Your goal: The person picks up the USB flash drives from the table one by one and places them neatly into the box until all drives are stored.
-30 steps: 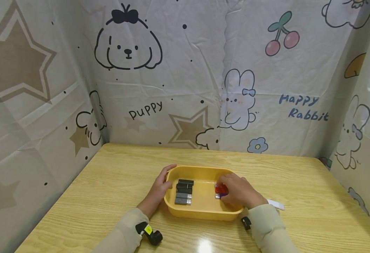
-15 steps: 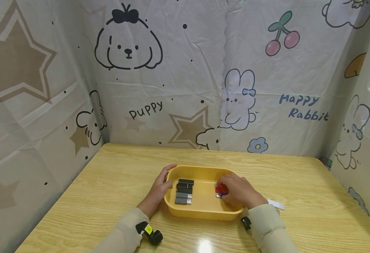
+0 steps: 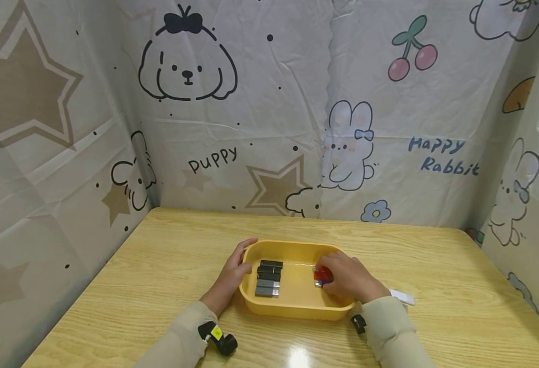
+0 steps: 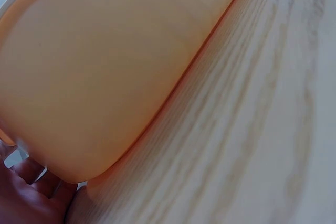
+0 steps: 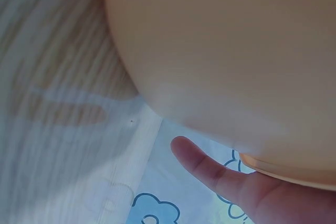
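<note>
A yellow plastic tray (image 3: 297, 311) stands on the table. My left hand (image 3: 229, 275) grips its left end, thumb over the rim and fingers along the outside. In the left wrist view, curled fingers (image 4: 41, 184) lie against the tray's outer wall. My right hand (image 3: 345, 276) reaches over the right rim and pinches a small row of USB sticks, with a red USB stick (image 3: 322, 276) and a blue one showing at the fingers. The hand hides their right ends. In the right wrist view, one straight finger (image 5: 205, 166) extends outside the tray wall.
At the tray's left lie several black USB sticks (image 3: 269, 270) and two grey USB sticks (image 3: 265, 292) in a neat column. A white flat object (image 3: 403, 297) lies on the table beyond the right wrist. A printed curtain (image 3: 260, 102) surrounds the table.
The blue USB stick has shifted slightly away from me, closer against the red one, under my right fingers. My left hand and the tray have stayed in place.
</note>
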Demonstrator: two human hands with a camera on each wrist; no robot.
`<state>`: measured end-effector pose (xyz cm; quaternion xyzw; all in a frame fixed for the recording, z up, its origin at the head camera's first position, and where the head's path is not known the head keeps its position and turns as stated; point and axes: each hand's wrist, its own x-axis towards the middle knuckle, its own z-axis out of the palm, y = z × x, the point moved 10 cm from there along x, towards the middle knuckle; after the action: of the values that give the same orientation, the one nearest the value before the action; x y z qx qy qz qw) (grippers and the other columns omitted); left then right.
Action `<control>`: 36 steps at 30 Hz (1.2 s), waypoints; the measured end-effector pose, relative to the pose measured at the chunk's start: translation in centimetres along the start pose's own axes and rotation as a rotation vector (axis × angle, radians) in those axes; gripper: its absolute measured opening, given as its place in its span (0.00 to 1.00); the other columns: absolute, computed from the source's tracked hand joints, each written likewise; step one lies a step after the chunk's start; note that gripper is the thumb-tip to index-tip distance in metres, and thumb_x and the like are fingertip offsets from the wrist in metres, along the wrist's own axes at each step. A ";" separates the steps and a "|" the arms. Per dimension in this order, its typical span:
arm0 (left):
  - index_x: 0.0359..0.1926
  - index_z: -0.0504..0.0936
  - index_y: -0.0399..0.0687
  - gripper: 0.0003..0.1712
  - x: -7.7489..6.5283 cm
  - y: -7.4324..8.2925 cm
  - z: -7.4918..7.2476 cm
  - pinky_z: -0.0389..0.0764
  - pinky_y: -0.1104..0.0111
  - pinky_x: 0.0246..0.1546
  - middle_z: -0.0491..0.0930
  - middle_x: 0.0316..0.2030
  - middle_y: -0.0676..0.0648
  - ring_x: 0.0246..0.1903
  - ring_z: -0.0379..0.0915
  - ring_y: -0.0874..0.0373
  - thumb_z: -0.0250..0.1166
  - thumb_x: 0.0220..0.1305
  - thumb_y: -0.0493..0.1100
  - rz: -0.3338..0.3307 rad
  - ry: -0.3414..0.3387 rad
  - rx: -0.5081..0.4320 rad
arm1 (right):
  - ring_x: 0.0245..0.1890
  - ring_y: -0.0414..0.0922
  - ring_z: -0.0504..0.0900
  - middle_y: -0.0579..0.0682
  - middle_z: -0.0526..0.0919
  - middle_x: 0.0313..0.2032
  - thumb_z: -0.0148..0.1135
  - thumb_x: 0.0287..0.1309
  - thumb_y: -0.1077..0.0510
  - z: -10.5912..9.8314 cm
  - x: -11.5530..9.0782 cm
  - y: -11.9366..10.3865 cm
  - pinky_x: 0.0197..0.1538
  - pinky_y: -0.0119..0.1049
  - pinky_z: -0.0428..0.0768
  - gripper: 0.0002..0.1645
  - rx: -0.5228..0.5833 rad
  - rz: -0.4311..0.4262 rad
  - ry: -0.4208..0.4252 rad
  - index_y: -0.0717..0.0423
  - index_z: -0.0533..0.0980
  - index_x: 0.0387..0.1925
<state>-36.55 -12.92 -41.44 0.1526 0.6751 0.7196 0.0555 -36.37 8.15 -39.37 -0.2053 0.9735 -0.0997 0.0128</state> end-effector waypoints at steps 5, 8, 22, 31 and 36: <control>0.66 0.54 0.43 0.40 0.1 -0.1 0.0 0.62 0.52 0.53 0.61 0.60 0.34 0.57 0.58 0.41 0.42 0.48 0.24 0.006 -0.005 -0.003 | 0.39 0.42 0.68 0.41 0.75 0.38 0.73 0.36 0.53 0.0 0.0 0.0 0.45 0.43 0.67 0.19 -0.004 -0.007 0.007 0.42 0.76 0.35; 0.66 0.54 0.43 0.40 0.1 -0.1 0.0 0.63 0.53 0.53 0.61 0.60 0.34 0.57 0.58 0.40 0.42 0.48 0.24 0.007 -0.009 -0.004 | 0.38 0.41 0.68 0.41 0.75 0.38 0.72 0.36 0.53 -0.1 0.1 0.0 0.45 0.43 0.68 0.19 -0.009 -0.015 0.014 0.43 0.76 0.35; 0.65 0.54 0.43 0.39 0.0 0.0 -0.1 0.61 0.52 0.53 0.61 0.60 0.35 0.58 0.58 0.41 0.43 0.48 0.24 0.013 0.005 0.028 | 0.38 0.42 0.70 0.43 0.76 0.40 0.71 0.39 0.53 -0.3 0.2 0.1 0.46 0.42 0.70 0.20 0.080 -0.030 0.002 0.46 0.77 0.38; 0.66 0.55 0.44 0.39 -0.1 0.1 0.0 0.61 0.51 0.54 0.61 0.61 0.36 0.58 0.58 0.41 0.43 0.48 0.24 0.011 0.003 0.030 | 0.37 0.47 0.72 0.48 0.78 0.40 0.66 0.45 0.58 -1.3 0.1 0.1 0.48 0.43 0.70 0.16 0.207 -0.047 0.000 0.54 0.77 0.40; 0.65 0.55 0.44 0.39 0.0 0.1 0.0 0.59 0.51 0.54 0.61 0.61 0.36 0.58 0.57 0.41 0.43 0.48 0.24 0.013 0.002 0.022 | 0.40 0.48 0.73 0.47 0.78 0.42 0.66 0.46 0.59 -2.1 -0.2 0.4 0.51 0.44 0.70 0.16 0.230 -0.026 0.022 0.53 0.77 0.41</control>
<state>-36.53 -12.96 -41.37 0.1568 0.6820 0.7127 0.0485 -36.46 9.00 -37.41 -0.2137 0.9530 -0.2131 0.0245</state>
